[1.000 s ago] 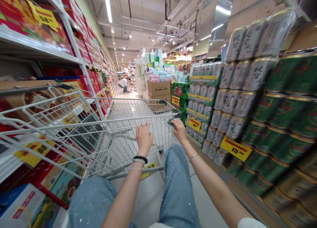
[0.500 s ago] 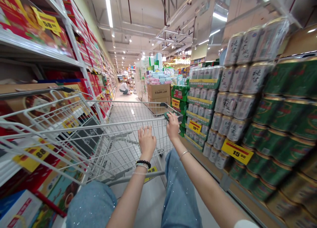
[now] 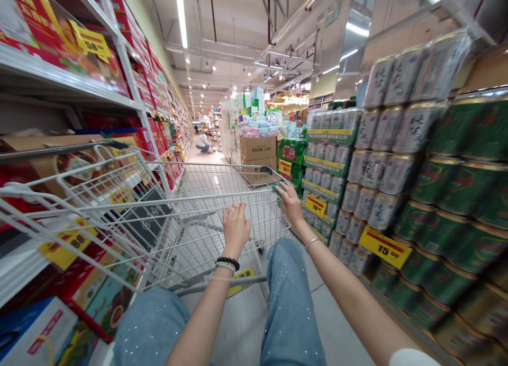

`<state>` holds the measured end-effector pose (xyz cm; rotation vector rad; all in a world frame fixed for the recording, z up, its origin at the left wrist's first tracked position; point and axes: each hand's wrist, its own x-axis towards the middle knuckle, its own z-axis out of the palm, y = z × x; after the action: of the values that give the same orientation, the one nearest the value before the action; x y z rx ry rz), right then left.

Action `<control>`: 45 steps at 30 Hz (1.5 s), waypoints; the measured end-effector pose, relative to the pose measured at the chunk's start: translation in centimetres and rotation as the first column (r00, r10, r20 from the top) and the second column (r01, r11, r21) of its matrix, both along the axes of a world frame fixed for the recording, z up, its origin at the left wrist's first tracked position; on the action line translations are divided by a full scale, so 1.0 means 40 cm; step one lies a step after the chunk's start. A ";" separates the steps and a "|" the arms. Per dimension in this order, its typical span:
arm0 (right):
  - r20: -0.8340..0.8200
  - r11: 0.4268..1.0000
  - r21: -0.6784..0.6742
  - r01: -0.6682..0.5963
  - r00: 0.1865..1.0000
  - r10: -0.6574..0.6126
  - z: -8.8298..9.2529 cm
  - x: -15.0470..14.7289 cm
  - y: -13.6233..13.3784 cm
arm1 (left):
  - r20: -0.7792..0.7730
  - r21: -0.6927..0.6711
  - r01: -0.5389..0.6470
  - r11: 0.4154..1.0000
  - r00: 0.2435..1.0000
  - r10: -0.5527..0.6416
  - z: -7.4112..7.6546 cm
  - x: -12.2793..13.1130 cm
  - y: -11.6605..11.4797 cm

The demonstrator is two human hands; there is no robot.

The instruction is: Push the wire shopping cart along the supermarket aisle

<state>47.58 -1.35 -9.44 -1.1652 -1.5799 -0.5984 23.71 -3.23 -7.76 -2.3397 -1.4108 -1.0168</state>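
An empty wire shopping cart (image 3: 166, 196) stands tilted in front of me in a store aisle. My left hand (image 3: 236, 229) is at the cart's near rim, its fingers stretched upward and apart, palm toward the wire, holding nothing. It wears bead bracelets at the wrist. My right hand (image 3: 290, 203) lies on the cart's right near corner, fingers curled over the green corner cap (image 3: 277, 186). My knees in blue jeans (image 3: 286, 302) show below the cart.
Shelves of red boxed goods (image 3: 130, 85) with yellow price tags line the left. Stacked packs of silver and green cans (image 3: 397, 159) fill the right. Cardboard boxes (image 3: 257, 148) stand ahead. A person (image 3: 205, 142) crouches far down the aisle.
My left hand has let go of the cart's rim and spread its fingers. The right hand has stayed on the green corner cap while the cart shifted slightly.
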 end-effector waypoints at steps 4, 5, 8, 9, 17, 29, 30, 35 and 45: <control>-0.117 0.998 -0.019 0.066 0.991 -0.067 -0.016 -0.001 0.009 | 0.022 0.017 -0.015 1.000 1.000 0.015 -0.008 0.008 0.005; -0.144 0.997 -0.016 0.076 0.987 -0.077 -0.014 -0.035 0.015 | 0.021 0.015 -0.019 1.000 1.000 0.019 -0.008 0.010 0.004; -0.137 0.999 -0.026 0.047 0.989 -0.050 0.001 -0.168 0.029 | -0.002 0.015 -0.019 1.000 1.000 0.019 -0.003 0.010 0.000; -0.106 0.999 -0.037 0.018 0.994 -0.022 0.008 -0.208 0.030 | -0.017 0.020 -0.012 1.000 1.000 0.012 -0.001 0.006 -0.001; 0.090 0.996 -0.050 -0.075 0.993 0.080 0.018 -0.145 0.004 | -0.052 0.159 -0.053 0.986 0.997 0.062 -0.014 -0.190 0.041; -0.255 0.998 0.060 0.003 0.967 0.012 -0.004 -0.307 0.064 | -0.029 0.171 -0.276 0.946 0.958 0.285 0.017 -0.305 0.041; -0.204 0.998 0.055 -0.028 0.978 0.039 0.006 -0.347 0.064 | -0.017 0.161 -0.282 0.946 0.957 0.288 0.021 -0.297 0.042; 0.091 0.989 0.004 -0.149 0.985 0.148 0.034 -0.374 0.056 | 0.021 0.136 -0.276 0.951 0.961 0.276 0.030 -0.295 0.038; -0.148 0.994 0.028 0.106 0.984 -0.101 -0.038 -0.033 0.068 | 0.055 0.111 -0.233 0.966 0.972 0.229 0.020 -0.294 0.038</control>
<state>46.25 1.38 -10.97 -1.2416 -1.3856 -0.5931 11.94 -1.70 -6.94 -2.0263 -1.5511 -1.0547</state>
